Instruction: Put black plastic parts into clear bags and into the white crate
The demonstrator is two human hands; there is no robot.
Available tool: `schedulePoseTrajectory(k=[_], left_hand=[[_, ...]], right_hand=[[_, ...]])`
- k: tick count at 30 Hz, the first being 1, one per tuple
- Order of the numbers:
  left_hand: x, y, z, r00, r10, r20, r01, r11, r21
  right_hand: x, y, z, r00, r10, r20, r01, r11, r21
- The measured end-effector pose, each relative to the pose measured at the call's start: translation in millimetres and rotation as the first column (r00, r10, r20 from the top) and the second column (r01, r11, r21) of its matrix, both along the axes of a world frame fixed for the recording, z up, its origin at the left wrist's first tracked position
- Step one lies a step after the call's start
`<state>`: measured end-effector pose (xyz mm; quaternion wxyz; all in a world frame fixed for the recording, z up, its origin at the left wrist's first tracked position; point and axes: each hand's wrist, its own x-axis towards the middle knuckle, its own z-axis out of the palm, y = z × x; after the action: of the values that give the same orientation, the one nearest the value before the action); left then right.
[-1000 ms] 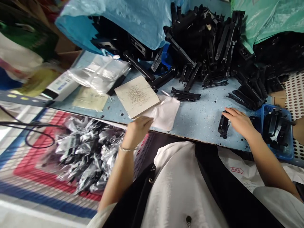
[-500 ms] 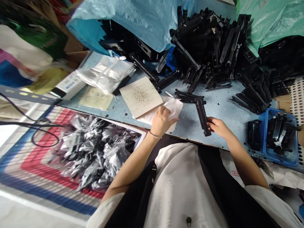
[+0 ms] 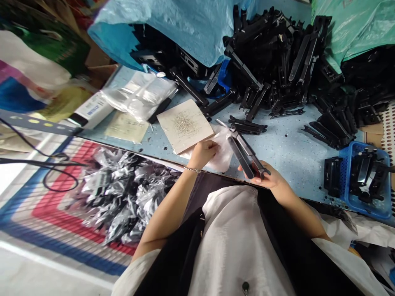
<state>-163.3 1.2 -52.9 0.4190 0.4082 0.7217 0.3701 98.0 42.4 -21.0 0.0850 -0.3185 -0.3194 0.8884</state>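
Observation:
My right hand (image 3: 271,177) holds a long black folding plastic bracket (image 3: 243,154) by its near end. The bracket's two arms lie side by side, and its far end is over the clear plastic bags (image 3: 224,158). Fingers curled, my left hand (image 3: 203,153) pinches at the left part of these bags; the fingertips are partly hidden. Above the bags, and partly over them, sits a pale square board (image 3: 185,125) with small metal bits scattered on top. A few more black brackets (image 3: 248,125) lie just beyond the bags.
A large heap of black brackets (image 3: 271,53) covers the back of the blue table (image 3: 286,152). A blue basket (image 3: 367,209) holds more at the right. Bundled plastic bags (image 3: 138,94) lie at the left. Below the left table edge are several bagged parts (image 3: 123,197).
My right hand has moved left with the bracket, which now slants over the bags with both arms showing. My left hand has drawn slightly back and its fingers have curled in.

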Motion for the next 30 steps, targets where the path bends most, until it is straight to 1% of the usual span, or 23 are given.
schedulePoseTrajectory(k=[2,3,4,5,7,8,10,12,14,16,18,20,23,25,26,27,28,29,30], left_hand=[[0.9,-1.2,-1.3,0.997,0.051,-0.057,-0.046,0.995,0.091],[0.5,-2.7,-1.3,0.991,0.057,-0.118,-0.039,0.987,0.154],[-0.4,-4.9,-0.8,0.977,0.049,-0.207,-0.003,0.976,0.217],[-1.3,-7.6,0.3,0.948,0.028,-0.316,0.061,0.961,0.269],[-0.5,-14.6,4.2,0.857,-0.026,-0.515,0.224,0.919,0.325],[2.3,-18.7,7.0,0.815,-0.049,-0.578,0.291,0.896,0.335],[13.7,-28.4,14.1,0.774,-0.092,-0.626,0.393,0.846,0.361],[30.7,-40.0,22.7,0.771,-0.150,-0.619,0.475,0.782,0.403],[47.2,-52.4,31.0,0.788,-0.214,-0.577,0.527,0.720,0.452],[56.6,-62.4,36.1,0.826,-0.257,-0.502,0.523,0.681,0.512],[57.2,-67.5,35.3,0.871,-0.256,-0.419,0.472,0.671,0.571],[53.0,-67.5,28.8,0.905,-0.203,-0.373,0.404,0.682,0.609],[51.2,-63.4,15.7,0.917,-0.038,-0.396,0.308,0.698,0.646],[57.5,-63.4,11.7,0.906,0.050,-0.421,0.280,0.675,0.683],[62.1,-65.0,11.9,0.900,0.063,-0.432,0.291,0.653,0.700],[67.0,-67.3,13.4,0.894,0.053,-0.444,0.315,0.630,0.710],[71.6,-70.1,15.7,0.890,0.026,-0.455,0.346,0.609,0.714],[75.3,-72.7,18.2,0.885,-0.016,-0.464,0.384,0.590,0.710],[77.9,-74.5,20.5,0.878,-0.070,-0.473,0.423,0.575,0.701]], right_hand=[[-5.9,-7.1,-9.1,0.997,0.048,-0.061,-0.055,0.993,-0.109],[-8.0,-9.9,-14.9,0.995,0.059,-0.078,-0.071,0.984,-0.162],[-9.4,-12.0,-20.8,0.994,0.061,-0.089,-0.079,0.974,-0.213],[-10.4,-13.4,-26.6,0.994,0.058,-0.097,-0.082,0.960,-0.266],[-12.4,-14.3,-35.8,0.992,0.064,-0.108,-0.101,0.921,-0.377],[-14.1,-14.3,-38.9,0.991,0.067,-0.113,-0.110,0.899,-0.423],[-19.8,-13.9,-42.5,0.992,0.066,-0.111,-0.111,0.875,-0.471],[-27.5,-13.9,-43.3,0.997,0.010,-0.082,-0.043,0.906,-0.421],[-33.3,-14.2,-41.6,0.995,-0.085,-0.051,0.064,0.945,-0.321],[-33.7,-14.9,-37.0,0.987,-0.156,-0.039,0.142,0.959,-0.244],[-28.1,-16.1,-29.6,0.984,-0.172,-0.054,0.156,0.962,-0.225],[-19.9,-18.1,-21.5,0.981,-0.178,-0.080,0.155,0.961,-0.229],[-13.4,-22.2,-13.4,0.965,-0.208,-0.160,0.162,0.952,-0.262],[-15.5,-24.1,-11.7,0.966,-0.188,-0.176,0.147,0.963,-0.225],[-17.7,-24.3,-11.5,0.975,-0.171,-0.139,0.150,0.977,-0.153],[-20.0,-24.1,-11.2,0.983,-0.167,-0.072,0.163,0.985,-0.051],[-22.0,-23.6,-10.7,0.983,-0.185,0.001,0.185,0.981,0.054],[-23.4,-23.2,-9.7,0.973,-0.219,0.072,0.204,0.964,0.168],[-24.0,-23.0,-8.2,0.956,-0.261,0.137,0.212,0.932,0.293]])
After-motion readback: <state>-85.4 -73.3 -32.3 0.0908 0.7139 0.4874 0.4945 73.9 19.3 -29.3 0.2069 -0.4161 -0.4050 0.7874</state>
